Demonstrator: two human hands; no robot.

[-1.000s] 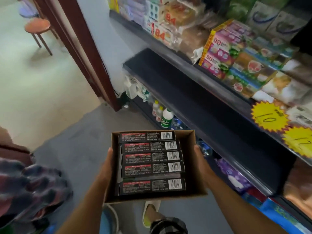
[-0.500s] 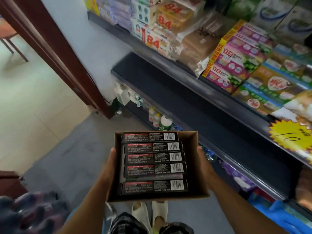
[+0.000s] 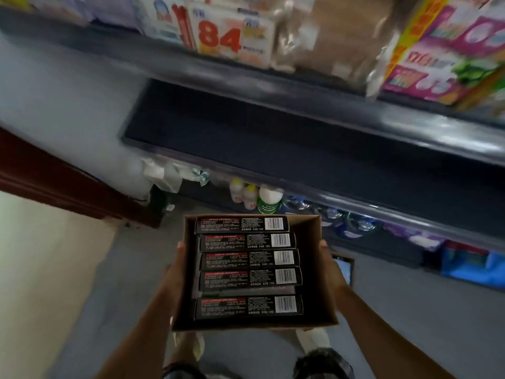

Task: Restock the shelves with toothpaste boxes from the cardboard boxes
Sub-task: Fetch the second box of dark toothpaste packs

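Because the cardboard box (image 3: 254, 272) is open-topped and loaded, the person carries it level with a hand on each side wall, so the contents cannot slide out. The left hand (image 3: 175, 272) lies against the left wall with fingertips showing at the rim, and the right hand (image 3: 329, 266) mirrors it on the right wall. Each grip looks to be grasping the box, though how the fingers wrap underneath is hidden by the cardboard.

Inside lie five dark toothpaste boxes (image 3: 250, 259), side by side from far to near, long edges running left to right, barcodes all at the right end. A slight gap shows between the nearest one and the next. Packed flat like this they are easy to lift out one by one, which suits the job ahead.

The box hangs in front of the body, above the grey floor (image 3: 109, 283), near the shelving but not touching it. Just beyond and above it runs a dark bare shelf (image 3: 287, 138), and that is likely why the box is brought here: I judge this to be the destination, with no toothpaste yet placed. Below that shelf stand small bottles (image 3: 257, 196) at the far edge of the carton. Above it, blurred, sit packages marked 84 (image 3: 226, 36) and pink packs (image 3: 442, 56) to the right.

Both hands are occupied, so the box will probably need resting somewhere, or holding one-handed, before any stocking starts.
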